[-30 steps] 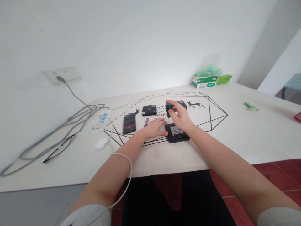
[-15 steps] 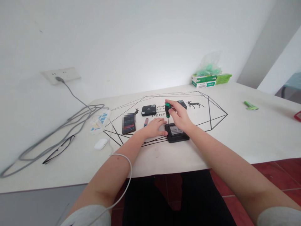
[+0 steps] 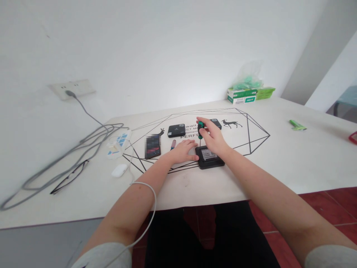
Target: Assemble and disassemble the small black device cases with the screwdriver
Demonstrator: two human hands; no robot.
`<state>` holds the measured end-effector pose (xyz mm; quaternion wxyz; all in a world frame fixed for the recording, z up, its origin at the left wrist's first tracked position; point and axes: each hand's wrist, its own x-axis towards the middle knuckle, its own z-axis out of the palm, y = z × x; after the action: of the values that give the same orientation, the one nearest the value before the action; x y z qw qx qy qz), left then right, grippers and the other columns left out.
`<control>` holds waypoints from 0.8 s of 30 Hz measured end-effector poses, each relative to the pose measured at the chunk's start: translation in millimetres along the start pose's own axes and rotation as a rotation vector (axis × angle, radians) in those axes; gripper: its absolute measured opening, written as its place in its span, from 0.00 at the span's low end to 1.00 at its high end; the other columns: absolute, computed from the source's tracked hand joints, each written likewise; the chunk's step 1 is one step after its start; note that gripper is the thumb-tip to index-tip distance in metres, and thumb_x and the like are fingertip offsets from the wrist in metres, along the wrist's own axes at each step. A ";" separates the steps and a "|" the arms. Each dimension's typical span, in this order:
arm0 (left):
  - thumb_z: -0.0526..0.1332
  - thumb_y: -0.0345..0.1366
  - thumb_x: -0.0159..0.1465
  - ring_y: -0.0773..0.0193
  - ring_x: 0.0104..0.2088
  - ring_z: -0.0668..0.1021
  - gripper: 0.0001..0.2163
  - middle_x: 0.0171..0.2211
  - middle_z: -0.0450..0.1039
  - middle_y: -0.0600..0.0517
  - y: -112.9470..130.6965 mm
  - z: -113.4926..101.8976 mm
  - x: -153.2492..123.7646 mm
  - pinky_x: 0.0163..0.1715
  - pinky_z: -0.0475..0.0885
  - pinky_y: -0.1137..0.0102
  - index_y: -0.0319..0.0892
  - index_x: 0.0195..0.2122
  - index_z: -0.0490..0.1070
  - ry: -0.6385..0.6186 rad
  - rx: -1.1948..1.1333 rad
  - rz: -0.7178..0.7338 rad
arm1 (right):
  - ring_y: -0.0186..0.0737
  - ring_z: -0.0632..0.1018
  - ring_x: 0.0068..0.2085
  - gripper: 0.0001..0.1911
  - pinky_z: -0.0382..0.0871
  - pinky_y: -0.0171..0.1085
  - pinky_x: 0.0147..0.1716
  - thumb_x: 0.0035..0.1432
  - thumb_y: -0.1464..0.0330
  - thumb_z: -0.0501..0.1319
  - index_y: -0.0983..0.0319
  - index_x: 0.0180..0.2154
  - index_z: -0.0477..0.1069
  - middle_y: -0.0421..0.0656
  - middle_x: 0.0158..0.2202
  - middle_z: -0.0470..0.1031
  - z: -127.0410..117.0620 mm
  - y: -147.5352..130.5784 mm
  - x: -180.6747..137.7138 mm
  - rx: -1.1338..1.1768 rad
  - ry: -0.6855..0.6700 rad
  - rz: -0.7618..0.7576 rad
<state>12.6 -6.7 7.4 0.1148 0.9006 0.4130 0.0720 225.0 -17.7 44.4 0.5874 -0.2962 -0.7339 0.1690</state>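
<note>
My right hand (image 3: 212, 137) is closed around a screwdriver (image 3: 200, 130) with a green and black handle, held nearly upright. Its thin shaft points down to the far left corner of a flat black device (image 3: 211, 163) with a white printed label. Whether the tip sits in a screw is too small to tell. My left hand (image 3: 184, 152) lies on the table left of the device, fingers spread, thumb at the device's left edge. Just beyond that hand is a small pinkish and blue object (image 3: 173, 144), partly hidden by it.
Left of centre lie a phone (image 3: 153, 146) and a black box (image 3: 176, 130); another black box (image 3: 216, 123) is behind my right hand. A power strip (image 3: 119, 144), earphone case (image 3: 119, 170), glasses (image 3: 69, 177) and looped grey cable (image 3: 36, 182) are further left. Green boxes (image 3: 242, 93) stand at the back.
The screwdriver's handle has shifted slightly right and its tilt has changed a little within my right hand. My left hand and the black device stay where they were.
</note>
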 end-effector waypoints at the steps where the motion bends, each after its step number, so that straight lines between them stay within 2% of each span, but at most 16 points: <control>1: 0.63 0.64 0.64 0.39 0.72 0.61 0.38 0.72 0.61 0.38 -0.1 0.0 0.1 0.71 0.57 0.47 0.43 0.68 0.67 0.000 -0.003 0.004 | 0.50 0.78 0.53 0.22 0.82 0.51 0.47 0.69 0.63 0.57 0.54 0.62 0.70 0.50 0.55 0.77 -0.3 0.2 0.4 -0.016 0.003 -0.016; 4: 0.64 0.63 0.64 0.39 0.71 0.62 0.38 0.71 0.62 0.38 -1.1 0.3 0.5 0.71 0.57 0.47 0.44 0.68 0.67 0.007 -0.012 0.027 | 0.47 0.77 0.47 0.24 0.82 0.47 0.41 0.66 0.63 0.62 0.53 0.63 0.70 0.49 0.50 0.75 -0.8 0.6 1.1 -0.077 -0.001 -0.057; 7: 0.63 0.63 0.65 0.39 0.71 0.62 0.38 0.71 0.62 0.37 -1.7 0.5 0.8 0.71 0.57 0.46 0.43 0.68 0.66 0.007 -0.008 0.029 | 0.45 0.76 0.42 0.26 0.82 0.47 0.39 0.66 0.65 0.62 0.53 0.64 0.68 0.48 0.46 0.73 -0.8 0.6 0.9 -0.098 -0.001 -0.074; 14: 0.62 0.64 0.65 0.40 0.73 0.60 0.40 0.72 0.60 0.36 1.4 -1.7 0.0 0.72 0.56 0.49 0.40 0.69 0.66 -0.019 0.001 -0.001 | 0.46 0.78 0.41 0.26 0.82 0.48 0.38 0.65 0.63 0.63 0.53 0.63 0.66 0.49 0.49 0.75 0.0 1.9 0.4 -0.072 0.052 -0.048; 24: 0.63 0.64 0.65 0.38 0.72 0.60 0.39 0.72 0.60 0.35 2.1 -1.4 -0.2 0.71 0.57 0.47 0.40 0.68 0.66 -0.015 0.004 -0.008 | 0.45 0.78 0.41 0.24 0.82 0.45 0.37 0.65 0.63 0.64 0.56 0.60 0.68 0.49 0.48 0.76 0.2 4.4 0.6 -0.079 0.100 -0.062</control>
<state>13.6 -7.9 9.3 0.1163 0.8996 0.4160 0.0640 225.7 -14.0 42.2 0.6162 -0.3042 -0.7186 0.1067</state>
